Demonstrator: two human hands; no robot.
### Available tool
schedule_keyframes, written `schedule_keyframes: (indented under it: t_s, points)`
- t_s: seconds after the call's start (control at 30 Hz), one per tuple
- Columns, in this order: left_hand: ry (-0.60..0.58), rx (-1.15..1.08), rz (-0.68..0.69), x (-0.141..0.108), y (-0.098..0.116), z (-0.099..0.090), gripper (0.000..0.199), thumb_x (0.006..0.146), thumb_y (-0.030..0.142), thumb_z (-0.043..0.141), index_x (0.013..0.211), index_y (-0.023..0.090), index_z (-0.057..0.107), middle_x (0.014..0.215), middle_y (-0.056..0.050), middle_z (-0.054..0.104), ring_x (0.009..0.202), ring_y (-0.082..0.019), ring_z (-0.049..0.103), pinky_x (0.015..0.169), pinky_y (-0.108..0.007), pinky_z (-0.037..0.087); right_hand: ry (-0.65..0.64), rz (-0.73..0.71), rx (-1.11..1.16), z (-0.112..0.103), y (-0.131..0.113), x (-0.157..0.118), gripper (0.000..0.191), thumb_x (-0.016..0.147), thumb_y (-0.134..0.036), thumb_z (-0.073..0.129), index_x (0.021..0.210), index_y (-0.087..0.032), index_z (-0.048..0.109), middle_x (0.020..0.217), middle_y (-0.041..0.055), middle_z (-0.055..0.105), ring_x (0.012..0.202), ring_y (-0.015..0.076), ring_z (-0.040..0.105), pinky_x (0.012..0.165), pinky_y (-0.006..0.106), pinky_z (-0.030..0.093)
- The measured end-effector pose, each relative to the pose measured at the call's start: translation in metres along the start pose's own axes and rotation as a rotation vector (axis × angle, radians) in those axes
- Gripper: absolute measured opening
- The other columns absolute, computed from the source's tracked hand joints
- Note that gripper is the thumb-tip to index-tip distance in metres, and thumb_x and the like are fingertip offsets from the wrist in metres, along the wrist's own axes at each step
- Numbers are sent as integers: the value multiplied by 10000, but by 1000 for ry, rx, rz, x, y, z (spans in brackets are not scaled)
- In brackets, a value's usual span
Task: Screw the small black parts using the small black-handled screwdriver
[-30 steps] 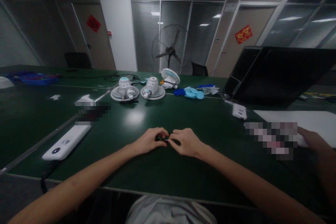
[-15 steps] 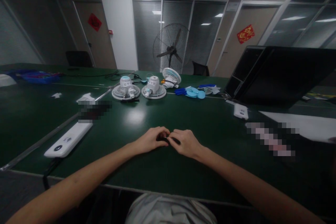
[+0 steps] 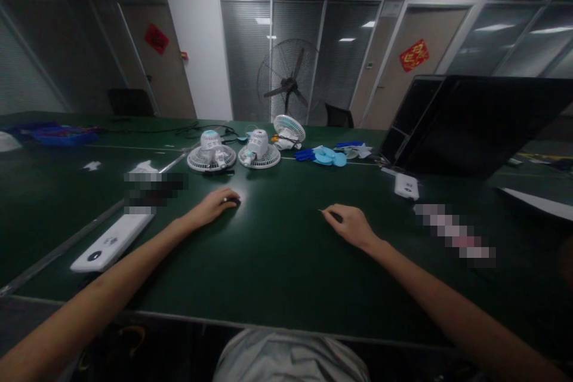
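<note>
My left hand (image 3: 218,204) is over the green table, left of centre, its fingers curled in a pinch. A small dark shape shows at its fingertips, too small to name, and a tiny white spot shows by the fingers. Right of centre, my right hand (image 3: 351,225) has thumb and forefinger pressed together. A thin pale piece (image 3: 320,210) sticks out from that pinch; its kind cannot be made out. The two hands are well apart. Beyond the left hand, two small white fans (image 3: 212,152) (image 3: 259,150) lie face down.
A third small fan (image 3: 289,131) leans behind them, beside blue fan blades (image 3: 330,156). At left lies a long white power-bank-like box (image 3: 114,242); at right, a smaller white box (image 3: 406,187) and a big black monitor (image 3: 474,125). A white sheet (image 3: 539,203) is at far right.
My hands were together at the centre, fingertips meeting; now the left has gone left and forward, the right to the right. The white sheet at far right shows less and lies differently.
</note>
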State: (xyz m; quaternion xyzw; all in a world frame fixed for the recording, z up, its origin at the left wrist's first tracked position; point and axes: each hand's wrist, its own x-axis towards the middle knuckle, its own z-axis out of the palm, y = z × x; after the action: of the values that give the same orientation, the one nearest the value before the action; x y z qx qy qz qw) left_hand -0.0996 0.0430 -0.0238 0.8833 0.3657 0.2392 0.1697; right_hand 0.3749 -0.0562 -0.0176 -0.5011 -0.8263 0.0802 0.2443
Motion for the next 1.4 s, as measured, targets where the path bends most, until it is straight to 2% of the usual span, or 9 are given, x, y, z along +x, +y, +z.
schedule_keyframes:
  t_s: [0.13,0.27,0.43,0.6,0.7,0.87,1.07,1.27,1.4]
  points:
    - [129,134,-145,-12,-56,-26,418,978,535,546,1165,197,707,1160,-125,683,1092,-305,641,981,-421,504,-11,6,-20,3,-1,0,325,1080,-434,482,1130,-220,722,1019,76,739,861,228,704,708,333,565]
    - [191,196,-210,-21,-76,-34,514,951,619,516,1152,194,723,1163,-138,702,1105,-319,647,992,-424,505,-3,18,-28,5,-1,-2,320,1077,-427,487,1126,-214,719,1000,73,734,851,223,698,705,332,561]
    - [201,180,-289,-24,-70,-43,659,912,727,490,1211,181,705,1211,-143,710,1090,-308,667,971,-397,518,-4,43,-9,3,-3,-2,332,1076,-440,479,1115,-216,721,1010,68,732,857,219,697,720,334,562]
    - [134,157,-505,-34,-58,-63,759,649,790,735,1128,200,743,1093,-124,749,975,-314,701,798,-344,554,-16,70,15,0,-5,-3,341,1074,-452,473,1127,-222,719,1023,66,732,879,221,697,734,332,560]
    - [79,75,-555,-37,-52,-71,702,588,763,780,1034,221,779,1021,-93,771,928,-299,718,759,-319,558,-25,82,16,0,-5,-3,340,1070,-454,476,1125,-224,720,1019,68,732,881,225,697,738,333,558]
    - [59,49,-542,-34,-42,-72,564,621,710,763,909,227,806,965,-88,783,912,-301,725,782,-320,556,-25,104,6,1,-4,-2,342,1069,-462,475,1111,-229,721,1024,70,732,883,230,694,747,345,555]
    - [50,50,-551,-35,-35,-75,504,648,668,763,887,227,817,979,-90,791,924,-311,728,774,-315,557,-48,116,32,-1,-6,-3,348,1069,-466,466,1124,-226,712,1049,76,725,896,230,688,744,345,558]
    - [247,138,-505,-32,-41,-68,585,768,694,662,1023,183,793,1051,-112,785,953,-296,720,782,-305,546,-44,112,30,-1,-5,-3,354,1072,-477,463,1133,-236,715,1051,68,731,907,227,690,761,341,561]
    - [283,180,-478,-25,-50,-56,582,796,689,634,1000,165,786,1059,-126,783,970,-296,712,845,-325,538,-37,110,29,-1,-6,-3,341,1068,-463,477,1125,-230,719,1049,71,735,905,231,693,752,342,565]
